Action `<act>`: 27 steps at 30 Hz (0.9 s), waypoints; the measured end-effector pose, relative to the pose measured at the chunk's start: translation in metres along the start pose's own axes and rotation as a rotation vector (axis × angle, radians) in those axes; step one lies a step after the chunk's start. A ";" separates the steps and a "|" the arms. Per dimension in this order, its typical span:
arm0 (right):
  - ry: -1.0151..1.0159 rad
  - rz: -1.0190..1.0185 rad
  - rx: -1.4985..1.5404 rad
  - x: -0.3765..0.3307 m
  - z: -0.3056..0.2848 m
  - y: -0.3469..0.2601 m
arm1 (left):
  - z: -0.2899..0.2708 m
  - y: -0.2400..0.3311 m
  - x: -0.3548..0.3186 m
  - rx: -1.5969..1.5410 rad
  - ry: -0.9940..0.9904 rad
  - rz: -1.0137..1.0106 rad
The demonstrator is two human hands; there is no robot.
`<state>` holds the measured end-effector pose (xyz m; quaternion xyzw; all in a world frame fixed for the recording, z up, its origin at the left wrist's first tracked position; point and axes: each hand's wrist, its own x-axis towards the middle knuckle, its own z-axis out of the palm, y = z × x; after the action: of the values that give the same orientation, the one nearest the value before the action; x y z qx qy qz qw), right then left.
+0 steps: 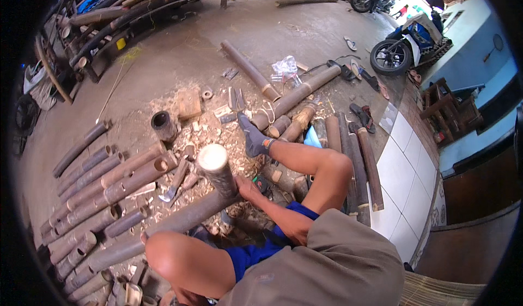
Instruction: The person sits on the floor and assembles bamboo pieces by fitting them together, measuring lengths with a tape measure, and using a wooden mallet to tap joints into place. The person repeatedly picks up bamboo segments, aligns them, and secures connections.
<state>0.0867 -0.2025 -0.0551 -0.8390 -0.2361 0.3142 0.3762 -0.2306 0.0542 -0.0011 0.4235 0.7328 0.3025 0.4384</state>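
Note:
A long brown bamboo pole [180,221] lies slantwise in front of me, passing beside my bent left knee. On it stands a short, thick bamboo piece [220,178], tilted slightly, its pale round top facing up. My right hand [249,189] is closed against the lower side of this upright piece, close to where it meets the pole; the bamboo hides some fingers. My left hand cannot be made out: only a small bit of skin shows past the left knee, at the pole. A hatchet-like blade with a wooden handle [178,179] lies on the shavings nearby.
Wood shavings [199,134] cover the floor around my feet. Several cut bamboo tubes [103,194] lie in rows at the left. A short hollow bamboo [163,125] stands upright ahead. More poles [297,98] lie beyond my foot. A motorbike [406,47] is parked far right.

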 end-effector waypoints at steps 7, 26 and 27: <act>0.096 -0.086 0.126 -0.030 -0.008 -0.070 | -0.003 0.001 0.012 0.047 0.086 -0.012; -0.049 -0.033 -0.166 -0.015 0.005 -0.052 | 0.002 -0.015 0.029 0.065 0.168 -0.034; -0.077 -0.039 -0.211 -0.020 0.004 -0.066 | -0.008 -0.023 0.031 0.056 0.194 -0.044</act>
<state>0.0592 -0.1733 0.0019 -0.8566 -0.2985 0.3120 0.2826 -0.2539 0.0705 -0.0280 0.3881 0.7892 0.3117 0.3597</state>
